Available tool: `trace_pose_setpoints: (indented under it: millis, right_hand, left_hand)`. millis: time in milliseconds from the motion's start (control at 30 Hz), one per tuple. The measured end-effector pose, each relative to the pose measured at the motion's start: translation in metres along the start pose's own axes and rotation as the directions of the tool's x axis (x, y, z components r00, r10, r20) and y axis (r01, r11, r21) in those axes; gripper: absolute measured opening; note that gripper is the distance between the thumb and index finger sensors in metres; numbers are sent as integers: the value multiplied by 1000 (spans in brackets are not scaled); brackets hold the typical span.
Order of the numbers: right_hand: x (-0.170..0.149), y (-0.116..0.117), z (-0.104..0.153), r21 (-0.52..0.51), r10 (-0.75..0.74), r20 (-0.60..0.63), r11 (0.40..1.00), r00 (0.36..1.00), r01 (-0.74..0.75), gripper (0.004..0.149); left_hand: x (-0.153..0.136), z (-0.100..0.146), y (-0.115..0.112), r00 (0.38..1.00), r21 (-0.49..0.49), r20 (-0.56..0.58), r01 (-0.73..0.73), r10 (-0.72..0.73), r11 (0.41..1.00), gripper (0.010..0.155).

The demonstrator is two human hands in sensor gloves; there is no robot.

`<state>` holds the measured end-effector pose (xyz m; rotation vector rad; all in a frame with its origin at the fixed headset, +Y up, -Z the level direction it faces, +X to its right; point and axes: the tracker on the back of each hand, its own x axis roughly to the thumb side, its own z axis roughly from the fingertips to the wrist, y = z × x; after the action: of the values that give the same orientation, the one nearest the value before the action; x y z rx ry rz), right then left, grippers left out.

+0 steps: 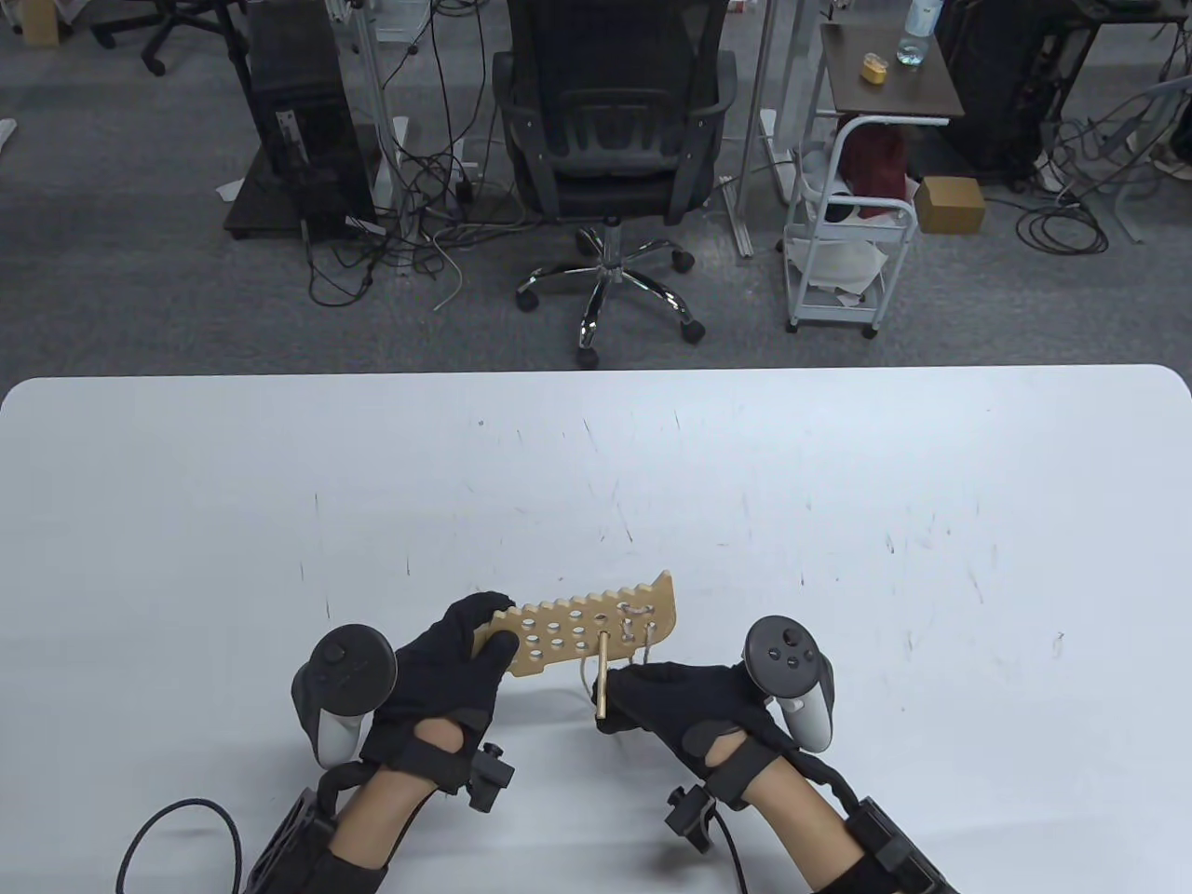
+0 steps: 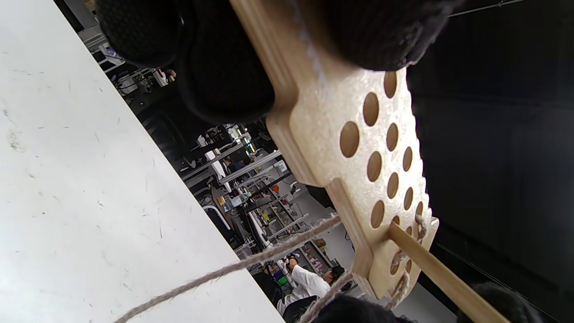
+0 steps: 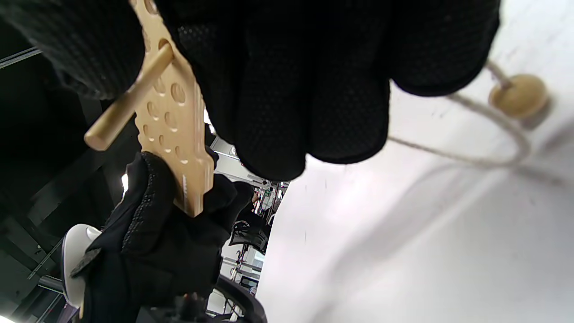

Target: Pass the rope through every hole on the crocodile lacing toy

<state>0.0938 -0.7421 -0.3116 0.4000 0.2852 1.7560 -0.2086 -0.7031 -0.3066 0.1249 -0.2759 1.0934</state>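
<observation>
Black-gloved hands [image 1: 447,666] grip holed wooden crocodile [image 1: 582,633]

Toy's [image 1: 582,627] left end hidden under left hand [image 1: 447,680]; wooden bead [image 3: 519,96] blurred.

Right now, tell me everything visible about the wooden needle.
The needle is a slim, straight, pale wooden dowel. It sticks through a hole in the board near the laced end, its free end pointing toward the person. The right hand pinches it; the left hand holds the board off the table.
</observation>
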Motion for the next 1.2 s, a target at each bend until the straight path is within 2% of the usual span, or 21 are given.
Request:
trace_pose_setpoints:
  millis: [200, 533, 600, 800, 1200]
  right_hand:
    - [-6, 9, -1, 54, -138, -60, 989, 989, 141, 56]
    - [-13, 14, -1, 79, -270, -129, 956, 954, 281, 56]
    - [-14, 15, -1, 85, -295, -141, 947, 945, 308, 53]
    - [-14, 13, -1, 60, -246, -130, 965, 960, 256, 45]
    - [-10, 5, -1, 35, -232, -88, 971, 969, 236, 44]
  left_hand:
    - [6, 2, -5, 999, -8, 31, 45, -45, 999, 53]
    - [11, 4, -7, 993, 2, 61, 98, -98, 995, 54]
    - [12, 4, -7, 991, 6, 68, 112, -112, 994, 54]
    - [11, 4, -5, 992, 18, 59, 114, -115, 993, 53]
    - [3, 1, 1, 995, 41, 19, 96, -97, 995, 53]
